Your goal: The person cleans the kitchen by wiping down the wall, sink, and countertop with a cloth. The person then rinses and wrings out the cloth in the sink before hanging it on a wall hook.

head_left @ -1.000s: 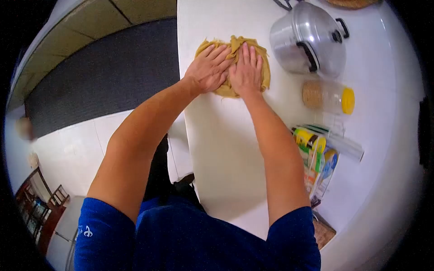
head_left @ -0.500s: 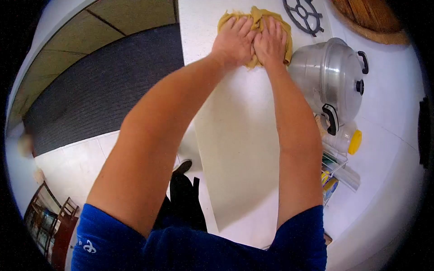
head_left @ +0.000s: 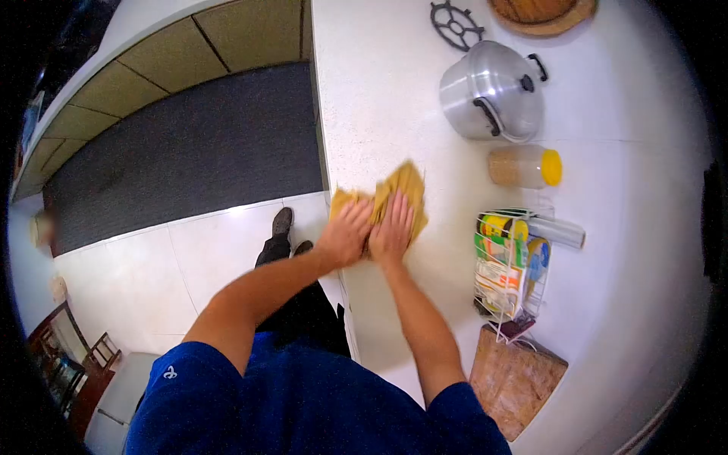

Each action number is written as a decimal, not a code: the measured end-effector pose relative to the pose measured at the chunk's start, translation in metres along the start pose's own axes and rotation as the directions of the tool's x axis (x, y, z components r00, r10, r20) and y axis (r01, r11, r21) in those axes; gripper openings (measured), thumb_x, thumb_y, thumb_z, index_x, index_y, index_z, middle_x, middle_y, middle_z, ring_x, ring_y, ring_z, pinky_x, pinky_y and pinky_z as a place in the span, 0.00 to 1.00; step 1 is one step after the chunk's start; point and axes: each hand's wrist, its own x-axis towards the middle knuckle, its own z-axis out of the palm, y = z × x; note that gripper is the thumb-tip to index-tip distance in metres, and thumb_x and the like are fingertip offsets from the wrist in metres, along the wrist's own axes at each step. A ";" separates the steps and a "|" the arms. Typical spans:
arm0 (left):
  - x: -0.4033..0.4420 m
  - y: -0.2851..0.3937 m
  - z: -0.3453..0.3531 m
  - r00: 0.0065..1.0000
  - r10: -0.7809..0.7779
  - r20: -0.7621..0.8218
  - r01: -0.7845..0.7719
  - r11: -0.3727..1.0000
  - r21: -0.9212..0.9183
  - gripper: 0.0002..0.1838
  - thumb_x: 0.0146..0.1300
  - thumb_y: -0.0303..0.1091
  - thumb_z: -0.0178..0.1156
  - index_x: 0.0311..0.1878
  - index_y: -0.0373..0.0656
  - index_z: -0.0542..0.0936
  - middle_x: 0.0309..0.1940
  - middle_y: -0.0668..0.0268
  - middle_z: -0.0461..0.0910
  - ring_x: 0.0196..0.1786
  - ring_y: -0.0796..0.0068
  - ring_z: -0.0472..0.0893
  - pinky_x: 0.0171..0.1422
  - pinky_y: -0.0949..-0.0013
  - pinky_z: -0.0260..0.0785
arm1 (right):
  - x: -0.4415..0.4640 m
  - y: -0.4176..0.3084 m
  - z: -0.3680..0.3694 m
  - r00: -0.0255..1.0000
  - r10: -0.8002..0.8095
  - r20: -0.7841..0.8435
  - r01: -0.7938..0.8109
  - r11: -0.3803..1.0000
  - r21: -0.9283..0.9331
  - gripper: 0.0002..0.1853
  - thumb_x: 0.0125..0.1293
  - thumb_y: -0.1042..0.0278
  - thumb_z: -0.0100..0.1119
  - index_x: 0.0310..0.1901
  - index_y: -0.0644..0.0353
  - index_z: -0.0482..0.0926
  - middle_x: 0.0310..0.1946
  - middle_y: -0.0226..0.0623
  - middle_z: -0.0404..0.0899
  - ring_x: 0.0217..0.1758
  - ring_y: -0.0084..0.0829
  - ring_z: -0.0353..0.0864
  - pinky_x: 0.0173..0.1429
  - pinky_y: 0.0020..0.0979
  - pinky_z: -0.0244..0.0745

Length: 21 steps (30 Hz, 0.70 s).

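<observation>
A mustard-yellow cloth [head_left: 406, 184] lies bunched on the white countertop [head_left: 371, 98], near its left edge. My left hand [head_left: 349, 231] holds the cloth's left part, close to the counter's edge, with the fingers bent a little over it. Beside it, my right hand [head_left: 391, 231] has its fingers extended along the cloth and pressed onto it. Folds of the cloth stick out past the fingertips of both hands, and slight blur softens its outline. The palms hide the part underneath.
Along the counter's right side stand a lidded metal pot [head_left: 485, 91], a jar with a yellow lid [head_left: 523, 167], a white wire rack [head_left: 504, 265] of packages and a wooden board [head_left: 519, 383]. A black burner ring [head_left: 456, 25] lies beyond the pot. A dark mat [head_left: 189, 159] covers the floor at left.
Both hands have drawn the cloth toward my body and slightly left along the counter. The view has shifted too, so the rack and wooden board show more fully.
</observation>
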 end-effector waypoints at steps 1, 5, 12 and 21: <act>-0.021 0.018 0.005 0.997 0.055 0.052 -0.053 0.998 -0.031 0.31 0.67 0.44 0.54 0.70 0.37 0.72 0.79 0.48 0.57 0.84 0.53 0.49 0.87 0.48 0.38 | -0.043 -0.004 -0.001 0.999 0.047 0.025 -0.047 0.999 0.018 0.37 0.67 0.65 0.48 0.75 0.74 0.57 0.81 0.53 0.49 0.85 0.51 0.43 0.86 0.52 0.33; -0.055 0.045 0.003 0.972 0.226 0.055 -0.226 0.974 -0.012 0.31 0.66 0.39 0.57 0.71 0.37 0.71 0.77 0.48 0.62 0.82 0.54 0.57 0.85 0.54 0.47 | -0.144 -0.002 0.007 0.996 0.083 -0.016 -0.079 0.982 0.174 0.30 0.73 0.68 0.43 0.74 0.74 0.61 0.78 0.57 0.56 0.82 0.55 0.52 0.84 0.54 0.42; -0.046 0.051 -0.055 0.939 0.151 -0.309 -0.231 0.942 -0.243 0.21 0.64 0.27 0.56 0.61 0.35 0.76 0.58 0.49 0.79 0.55 0.51 0.82 0.58 0.56 0.77 | -0.147 0.004 -0.021 0.930 0.329 -0.164 -0.204 0.834 0.512 0.24 0.80 0.66 0.42 0.71 0.72 0.66 0.73 0.58 0.65 0.77 0.53 0.64 0.79 0.43 0.58; -0.126 0.143 -0.171 0.886 0.445 -0.134 -0.463 0.823 -0.330 0.31 0.57 0.22 0.58 0.68 0.34 0.73 0.73 0.52 0.66 0.68 0.47 0.74 0.69 0.56 0.73 | -0.066 -0.104 -0.089 0.961 0.058 0.270 -0.194 -0.556 0.808 0.20 0.78 0.63 0.49 0.65 0.67 0.74 0.67 0.52 0.72 0.72 0.47 0.72 0.75 0.38 0.67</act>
